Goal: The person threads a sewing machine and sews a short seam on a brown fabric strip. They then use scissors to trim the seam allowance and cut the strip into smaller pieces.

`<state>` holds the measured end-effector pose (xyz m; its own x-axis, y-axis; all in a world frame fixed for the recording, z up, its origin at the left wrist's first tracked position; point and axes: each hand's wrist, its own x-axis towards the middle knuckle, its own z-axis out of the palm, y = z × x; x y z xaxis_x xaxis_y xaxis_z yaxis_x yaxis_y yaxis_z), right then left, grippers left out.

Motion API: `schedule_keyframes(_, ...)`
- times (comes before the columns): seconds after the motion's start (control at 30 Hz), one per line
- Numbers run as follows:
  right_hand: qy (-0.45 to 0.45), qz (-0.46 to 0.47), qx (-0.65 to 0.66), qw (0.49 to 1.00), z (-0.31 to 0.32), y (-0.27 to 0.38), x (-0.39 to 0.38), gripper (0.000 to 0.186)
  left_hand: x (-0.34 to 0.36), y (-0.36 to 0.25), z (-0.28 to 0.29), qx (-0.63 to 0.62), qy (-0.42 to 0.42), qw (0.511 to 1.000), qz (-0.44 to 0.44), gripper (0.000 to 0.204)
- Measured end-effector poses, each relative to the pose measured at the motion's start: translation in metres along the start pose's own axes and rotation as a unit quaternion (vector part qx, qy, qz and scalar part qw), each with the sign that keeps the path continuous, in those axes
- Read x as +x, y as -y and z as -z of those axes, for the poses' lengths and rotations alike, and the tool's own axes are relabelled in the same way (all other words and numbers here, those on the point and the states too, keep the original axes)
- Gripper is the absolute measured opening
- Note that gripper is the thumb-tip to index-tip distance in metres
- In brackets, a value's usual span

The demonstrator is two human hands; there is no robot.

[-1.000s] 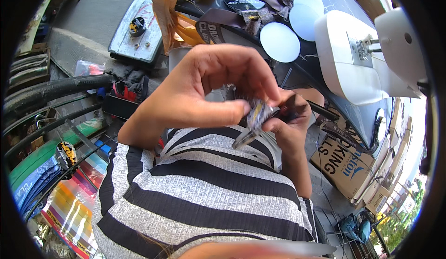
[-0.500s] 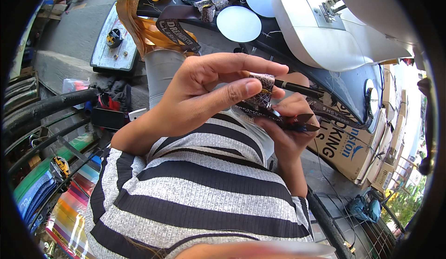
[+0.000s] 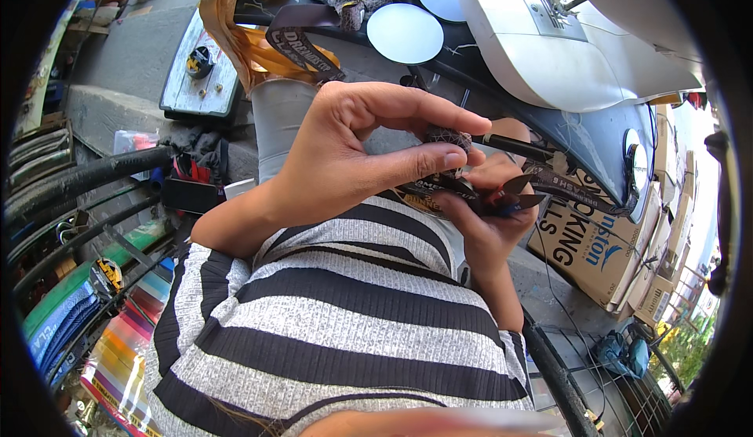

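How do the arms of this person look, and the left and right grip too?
The left grip and right grip are bare human hands, no glove, ring or watch visible. Both forearms are uncovered. The left sleeve, striped grey and black, ends near the elbow; the right sleeve shows partly, in similar stripes.

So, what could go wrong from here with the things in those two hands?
The dark, pointed blades jut from the right hand close to its own fingers, so a slip might nick the skin.

The left hand has a small, dark ribbon piece with a pale line pattern between thumb and fingers; it could slip out or lose its shape.

The black ribbon with pale lettering, also near the blades, might get snagged.
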<state>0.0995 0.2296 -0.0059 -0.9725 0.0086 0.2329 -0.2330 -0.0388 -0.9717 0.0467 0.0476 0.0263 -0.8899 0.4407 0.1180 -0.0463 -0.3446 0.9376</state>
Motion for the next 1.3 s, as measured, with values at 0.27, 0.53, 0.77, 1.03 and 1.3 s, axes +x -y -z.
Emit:
schedule_keyframes(0.27, 0.014, 0.003, -0.010, 1.000, 0.001, 0.002, 0.000, 0.027, 0.000, 0.002, 0.001, -0.021, -0.010, 1.000, -0.012, 0.022)
schedule_keyframes(0.53, 0.012, 0.014, -0.029, 0.999, 0.000, 0.000, -0.001, 0.029, 0.001, 0.010, 0.004, -0.055, -0.002, 0.997, -0.045, 0.022)
schedule_keyframes(0.77, 0.029, 0.076, -0.126, 0.989, 0.002, 0.003, 0.000, 0.035, 0.001, 0.014, 0.010, -0.021, 0.024, 0.999, -0.044, 0.028)
schedule_keyframes(1.03, 0.109, -0.015, 0.077, 0.991, 0.007, -0.008, 0.007, 0.066, -0.002, 0.009, 0.019, -0.194, 0.082, 0.977, -0.018, 0.040)
schedule_keyframes(1.3, 0.107, 0.151, 0.050, 0.981, -0.015, -0.022, 0.020, 0.048, -0.003, 0.023, 0.025, -0.455, 0.134, 0.880, -0.003, 0.047)
